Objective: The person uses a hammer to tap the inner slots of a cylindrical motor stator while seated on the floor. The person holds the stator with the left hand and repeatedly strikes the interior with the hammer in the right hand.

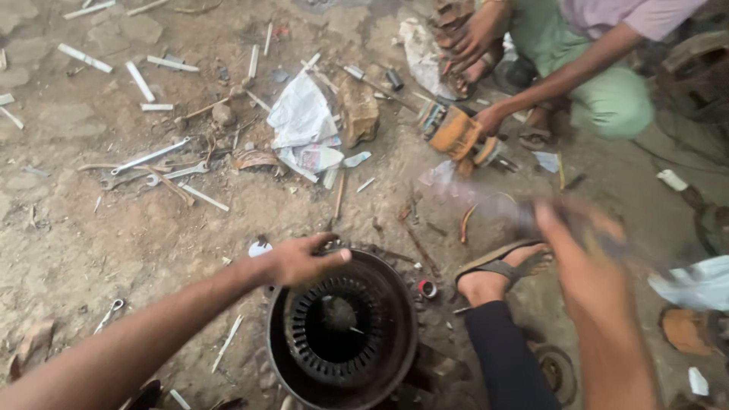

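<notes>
Dirt floor (114, 228) — right hand (585, 258) motion-blurred

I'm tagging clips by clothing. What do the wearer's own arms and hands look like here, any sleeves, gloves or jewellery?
Both arms are bare, no sleeves in view. The left hand has no glove, ring or watch. The right hand is motion-blurred; no glove shows, finer detail can't be told.

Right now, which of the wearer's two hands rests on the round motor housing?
The left hand, gripping the round motor housing at its upper rim; the right hand is blurred in the air, off to the side.
</notes>
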